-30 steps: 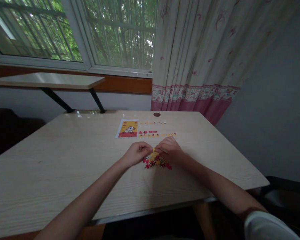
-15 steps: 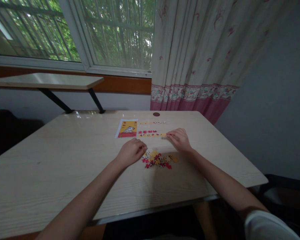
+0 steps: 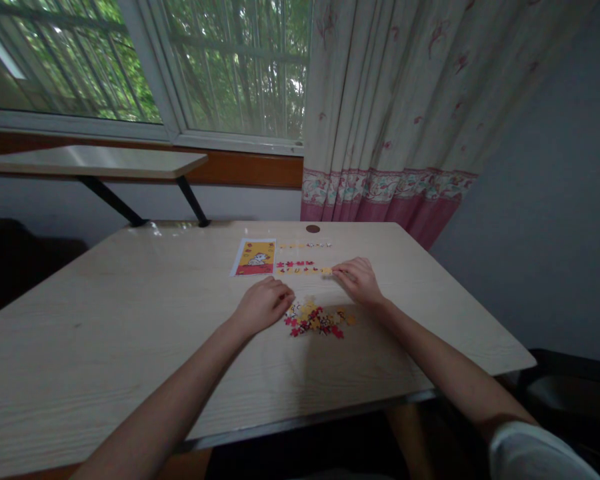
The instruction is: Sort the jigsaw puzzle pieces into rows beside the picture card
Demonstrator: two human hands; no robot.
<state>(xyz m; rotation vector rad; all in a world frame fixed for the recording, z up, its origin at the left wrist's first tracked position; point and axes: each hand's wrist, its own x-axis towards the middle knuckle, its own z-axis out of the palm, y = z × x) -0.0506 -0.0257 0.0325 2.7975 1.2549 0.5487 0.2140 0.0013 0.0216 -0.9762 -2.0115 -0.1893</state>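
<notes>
My right hand (image 3: 359,280) pinches a yellow puzzle piece (image 3: 329,271) at the right end of a row of yellow pieces (image 3: 300,271). Just behind that row lies a shorter row of red pieces (image 3: 295,263). My left hand (image 3: 264,303) rests on the table with its fingers curled, at the left edge of a loose pile of puzzle pieces (image 3: 314,320) in red, yellow and white. Whatever its fingers may hold is hidden. Left of the rows lies a picture sheet (image 3: 255,258) showing a white cartoon animal on yellow and red.
A farther row of yellow and white pieces (image 3: 305,245) runs near the back of the wooden table (image 3: 130,333). Behind it sits a dark round disc (image 3: 313,229). A raised shelf (image 3: 95,162) stands at the back left, and a curtain (image 3: 380,133) hangs beyond the table.
Almost nothing differs. My right hand stays at the end of the yellow row with only a tiny shift of its fingers, and my left hand keeps still.
</notes>
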